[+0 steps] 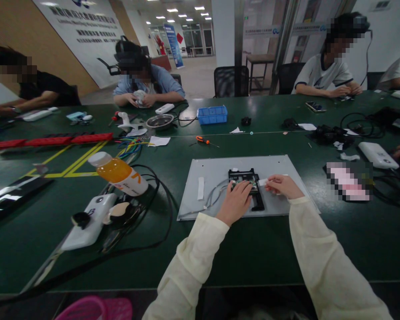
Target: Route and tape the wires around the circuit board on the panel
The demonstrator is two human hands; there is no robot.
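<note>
From the head camera, the only view we have, we look down on a black frame with a circuit board set in it, lying on a grey panel in front of us, right of the panel's middle. The frame sits between our two hands, and its longer direction seems to run away from us, though fingers cover enough of it that we cannot be sure. Our left hand is the nearer one: it lies palm down over the near left part of the board, fingers slightly spread and touching it; whether they grip anything underneath we cannot tell. Our right hand is off to the right, finger and thumb brought narrowly together on a white slip. That slip is the relation that matters: its long axis points sideways, with its free end toward the board's right edge, so the right hand faces the frame from the side while the left covers it from the near left. Whether slip and frame touch is too small to judge. A grey cable trails leftward from beside the left hand's fingers, near a white strip lying on the panel.
</note>
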